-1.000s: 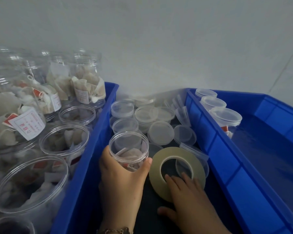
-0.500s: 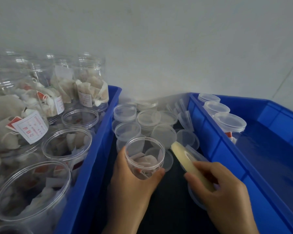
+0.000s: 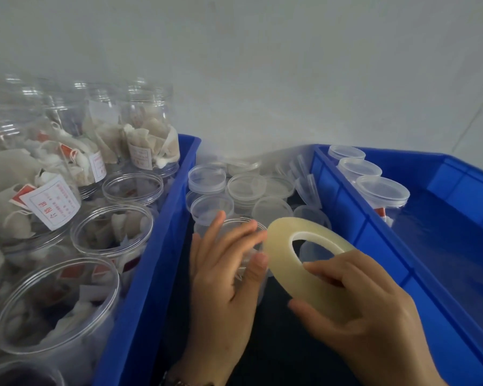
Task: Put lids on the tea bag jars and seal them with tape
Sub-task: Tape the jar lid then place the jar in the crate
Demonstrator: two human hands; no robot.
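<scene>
Tape roll (image 3: 304, 263) now raised, right-hand (image 3: 374, 310) grip.

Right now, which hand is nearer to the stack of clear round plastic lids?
Left. The left hand lies just below the lid stack; the right hand sits farther back, holding the tape roll.

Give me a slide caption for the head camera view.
Left hand holds a jar; right hand holds a tape roll.

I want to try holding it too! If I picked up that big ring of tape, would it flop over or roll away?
The tape roll probably stays stiff: it keeps its round shape while the right hand holds it by one edge. It looks thin and wide with a big hole, so it is likely light. Set on its edge, it might roll.
</scene>
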